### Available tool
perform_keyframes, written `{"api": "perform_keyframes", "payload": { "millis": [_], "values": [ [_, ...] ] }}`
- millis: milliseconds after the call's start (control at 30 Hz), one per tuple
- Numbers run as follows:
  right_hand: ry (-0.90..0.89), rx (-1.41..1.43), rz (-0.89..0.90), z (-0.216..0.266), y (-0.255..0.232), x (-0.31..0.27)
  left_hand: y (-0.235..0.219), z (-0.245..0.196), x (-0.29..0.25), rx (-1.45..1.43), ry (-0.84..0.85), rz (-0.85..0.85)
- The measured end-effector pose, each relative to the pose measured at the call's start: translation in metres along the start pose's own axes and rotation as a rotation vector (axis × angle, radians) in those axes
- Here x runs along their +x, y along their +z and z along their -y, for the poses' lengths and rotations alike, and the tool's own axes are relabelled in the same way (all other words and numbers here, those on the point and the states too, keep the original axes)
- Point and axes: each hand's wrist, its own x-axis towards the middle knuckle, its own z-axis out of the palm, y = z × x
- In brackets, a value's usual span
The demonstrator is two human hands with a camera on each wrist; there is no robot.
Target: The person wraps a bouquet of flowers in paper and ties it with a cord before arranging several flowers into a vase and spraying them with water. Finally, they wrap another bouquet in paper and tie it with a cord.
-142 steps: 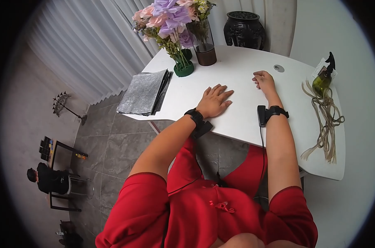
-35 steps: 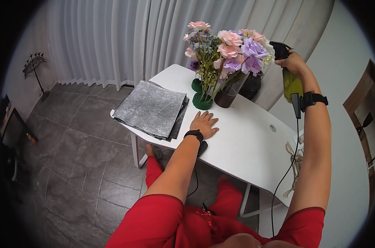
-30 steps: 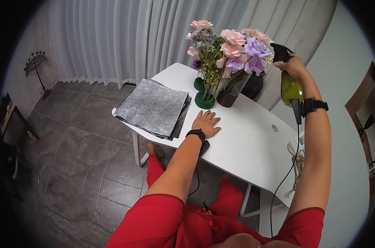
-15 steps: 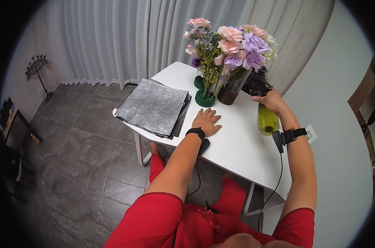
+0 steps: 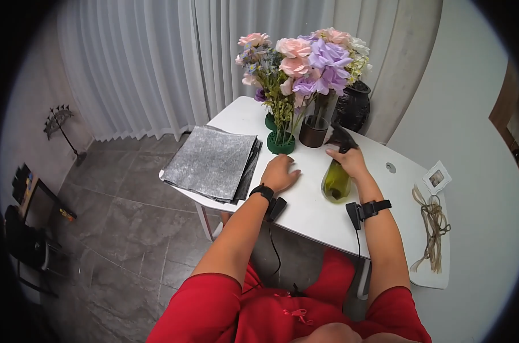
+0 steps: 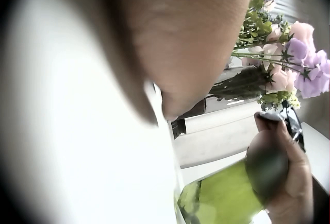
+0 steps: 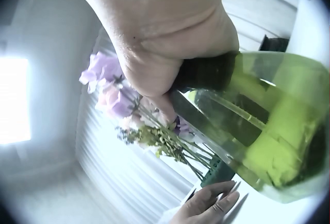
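My right hand (image 5: 351, 163) grips a spray bottle (image 5: 336, 184) around its neck, just below the black trigger head. The bottle is see-through green, stands slightly tilted close over the white table, and fills much of the right wrist view, with liquid (image 7: 278, 152) and a thin tube inside. My left hand (image 5: 279, 172) rests on the table to the left of the bottle, fingers loosely bent and holding nothing. Just beyond it, pink and purple flowers (image 5: 296, 66) rise from green holders (image 5: 281, 143). Part of the trigger head hides behind my right hand in the right wrist view.
A stack of grey sheets (image 5: 211, 163) lies on the table's left end. Behind the flowers stand a brown-based glass vase (image 5: 314, 132) and a dark patterned urn (image 5: 354, 108). A bundle of pale cords (image 5: 434, 228) and a small white frame (image 5: 436, 177) lie at the right.
My right hand has brought the spray bottle from beside the flowers' right side down and left, nearer my left hand. The left hand's spread fingers have drawn in.
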Motion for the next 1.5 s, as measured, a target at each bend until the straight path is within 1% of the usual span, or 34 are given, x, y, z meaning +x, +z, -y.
{"api": "perform_keyframes", "payload": {
  "millis": [33,67,133,167,200,267,333,400,467,500,533,567,600,633,667,733,767,800,867,900,933,1000,1067,1100,1133,1200,1267,1300,1333,1400,1467,1500],
  "values": [
    [0.061,0.131,0.003,-0.017,-0.007,0.004,0.001,0.003,0.001,-0.218,-0.140,-0.067],
    [0.111,0.317,0.016,-0.034,-0.013,0.008,0.003,0.006,0.002,-0.201,-0.133,-0.059],
    [0.142,0.742,-0.022,-0.063,-0.032,0.000,0.009,0.008,0.007,-0.303,-0.155,-0.321],
    [0.166,0.973,-0.023,-0.064,-0.040,-0.008,0.011,0.010,0.012,-0.190,-0.127,-0.380],
    [0.236,1.064,-0.045,-0.068,-0.051,-0.016,0.014,0.014,0.019,-0.179,-0.116,-0.373],
    [0.246,1.306,-0.103,-0.103,-0.063,-0.026,0.019,0.017,0.036,-0.050,-0.062,-0.647],
    [0.218,1.362,-0.159,-0.124,-0.076,-0.030,0.008,0.012,0.052,0.013,-0.205,-0.616],
    [0.190,1.391,-0.243,-0.141,-0.083,-0.034,0.003,0.014,0.064,0.179,-0.217,-0.653],
    [0.220,1.385,-0.247,-0.148,-0.084,-0.034,-0.001,0.021,0.078,0.121,-0.201,-0.593],
    [0.221,1.363,-0.242,-0.149,-0.082,-0.033,0.001,0.031,0.088,-0.049,-0.166,-0.542],
    [0.220,1.341,-0.234,-0.147,-0.082,-0.032,0.001,0.028,0.090,-0.037,-0.151,-0.526],
    [0.241,1.334,-0.209,-0.145,-0.082,-0.033,0.001,0.024,0.091,-0.237,-0.080,-0.450],
    [0.238,1.347,-0.221,-0.143,-0.083,-0.032,-0.001,0.022,0.093,-0.438,-0.015,-0.369],
    [0.231,1.330,-0.206,-0.141,-0.083,-0.031,-0.001,0.024,0.097,-0.573,-0.138,-0.253],
    [0.224,1.312,-0.190,-0.141,-0.084,-0.032,0.001,0.027,0.098,-0.564,-0.132,-0.244],
    [0.242,1.352,-0.173,-0.149,-0.085,-0.032,0.004,0.027,0.094,-0.440,-0.189,-0.224],
    [0.241,1.349,-0.167,-0.147,-0.086,-0.032,0.008,0.024,0.089,-0.412,-0.132,-0.257],
    [0.237,1.348,-0.160,-0.145,-0.086,-0.032,0.011,0.021,0.083,-0.402,-0.130,-0.254],
    [0.230,1.365,-0.173,-0.149,-0.087,-0.031,0.017,0.010,0.068,-0.325,-0.121,-0.321],
    [0.218,1.358,-0.197,-0.149,-0.089,-0.031,0.020,0.002,0.058,-0.342,-0.070,-0.312],
    [0.206,1.349,-0.219,-0.150,-0.090,-0.031,0.029,0.006,0.052,-0.352,-0.025,-0.294],
    [0.182,1.361,-0.237,-0.156,-0.092,-0.033,0.041,-0.016,0.034,-0.507,-0.016,-0.272],
    [0.184,1.373,-0.296,-0.155,-0.098,-0.037,0.052,-0.046,0.019,-0.489,0.039,-0.230],
    [0.210,1.361,-0.333,-0.163,-0.098,-0.036,0.057,-0.064,0.016,-0.479,0.036,-0.177],
    [0.207,1.361,-0.327,-0.165,-0.099,-0.036,0.066,-0.073,0.017,-0.463,0.082,-0.168],
    [0.244,1.331,-0.416,-0.172,-0.103,-0.036,0.078,-0.103,0.023,-0.473,0.089,0.006],
    [0.260,1.338,-0.442,-0.190,-0.113,-0.036,0.103,-0.113,0.041,-0.500,0.202,0.049],
    [0.267,1.352,-0.480,-0.201,-0.121,-0.037,0.116,-0.115,0.052,-0.448,0.224,0.029],
    [0.275,1.366,-0.519,-0.210,-0.126,-0.038,0.123,-0.120,0.063,-0.389,0.243,0.055],
    [0.197,1.434,-0.606,-0.211,-0.141,-0.043,0.140,-0.124,0.083,-0.332,0.281,0.023],
    [0.241,1.506,-0.653,-0.221,-0.147,-0.039,0.149,-0.134,0.100,-0.328,0.259,0.038],
    [0.248,1.501,-0.658,-0.227,-0.146,-0.036,0.154,-0.137,0.109,-0.335,0.291,0.001]
  ]
}}
